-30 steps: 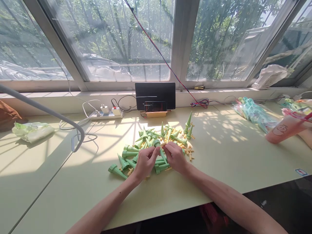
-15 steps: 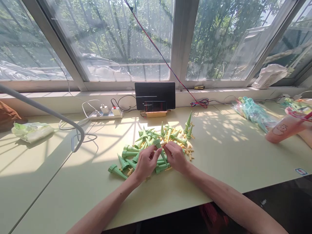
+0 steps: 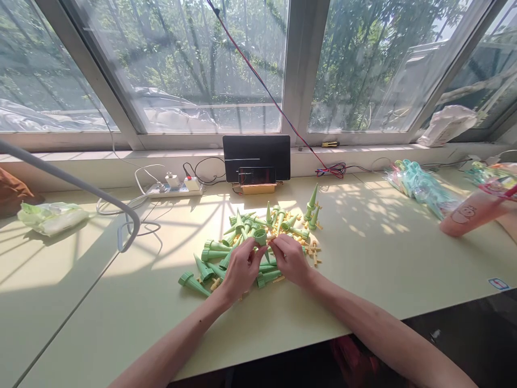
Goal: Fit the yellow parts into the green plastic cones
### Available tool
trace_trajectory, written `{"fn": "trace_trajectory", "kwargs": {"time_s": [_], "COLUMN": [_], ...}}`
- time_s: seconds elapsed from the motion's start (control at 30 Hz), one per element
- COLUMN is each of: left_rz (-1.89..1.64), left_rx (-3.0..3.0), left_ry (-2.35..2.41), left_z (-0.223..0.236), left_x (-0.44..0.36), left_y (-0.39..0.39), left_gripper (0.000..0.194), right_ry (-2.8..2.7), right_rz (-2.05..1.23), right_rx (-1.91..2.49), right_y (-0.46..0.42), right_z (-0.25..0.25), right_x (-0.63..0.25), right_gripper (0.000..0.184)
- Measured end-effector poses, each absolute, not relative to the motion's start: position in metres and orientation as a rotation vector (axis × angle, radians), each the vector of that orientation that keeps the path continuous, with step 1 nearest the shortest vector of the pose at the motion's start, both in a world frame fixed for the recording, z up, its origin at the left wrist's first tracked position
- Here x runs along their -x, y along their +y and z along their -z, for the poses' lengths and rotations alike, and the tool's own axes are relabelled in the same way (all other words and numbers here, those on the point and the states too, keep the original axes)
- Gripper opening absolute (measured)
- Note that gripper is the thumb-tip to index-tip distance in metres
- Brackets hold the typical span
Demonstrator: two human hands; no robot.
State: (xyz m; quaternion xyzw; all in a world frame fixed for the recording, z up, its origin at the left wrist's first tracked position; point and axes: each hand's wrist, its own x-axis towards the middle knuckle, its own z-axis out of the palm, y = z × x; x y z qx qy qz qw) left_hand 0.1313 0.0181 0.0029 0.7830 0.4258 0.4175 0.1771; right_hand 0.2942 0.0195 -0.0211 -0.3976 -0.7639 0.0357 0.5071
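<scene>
Over the middle of the pile, my left hand [image 3: 243, 268] is closed on a green plastic watering spike [image 3: 260, 236]. Its open round collar tilts toward me and its point faces down. Close on the right, my right hand [image 3: 291, 261] pinches a small yellow valve piece [image 3: 271, 238] against the side of this spike. Fingers partly hide where the two meet. Around both hands lie several more green spikes [image 3: 216, 253], with yellow valve pieces [image 3: 315, 253] scattered among them and to the right. A few spikes stand point up at the back right of the pile [image 3: 312, 202].
A tablet [image 3: 256, 153] with a phone [image 3: 257, 175] before it stands behind the pile. Left are a power strip [image 3: 173, 187], a grey curved bar [image 3: 81, 180] and a plastic packet [image 3: 52, 218]. Right are bagged teal parts [image 3: 422, 186] and a pink drink cup [image 3: 464, 215].
The spike in my left hand has tipped, so its open collar now faces up toward me. My hands have stayed nearly in place.
</scene>
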Motion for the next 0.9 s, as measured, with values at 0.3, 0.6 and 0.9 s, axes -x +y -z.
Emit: {"fn": "trace_trajectory", "kwargs": {"time_s": [0.3,0.6,0.9], "left_rz": [-1.296,-1.326,-1.262], "left_rx": [-2.338,-2.342,-1.945], "left_ry": [1.103,1.111,1.178], "left_z": [-0.004,-0.006,-0.012], "left_x": [-0.128,-0.128,-0.133], "left_y": [0.022,0.023,0.016], "left_gripper": [0.032,0.029,0.025], "right_ry": [-1.835,-1.822,-1.682], "right_rz": [-0.115,-0.109,-0.089], "right_rx": [0.951,0.97,0.947], "right_y": [0.018,0.019,0.018], "right_z": [0.019,0.021,0.011], "right_x": [-0.293,-0.293,-0.295], "right_gripper": [0.033,0.032,0.029]}}
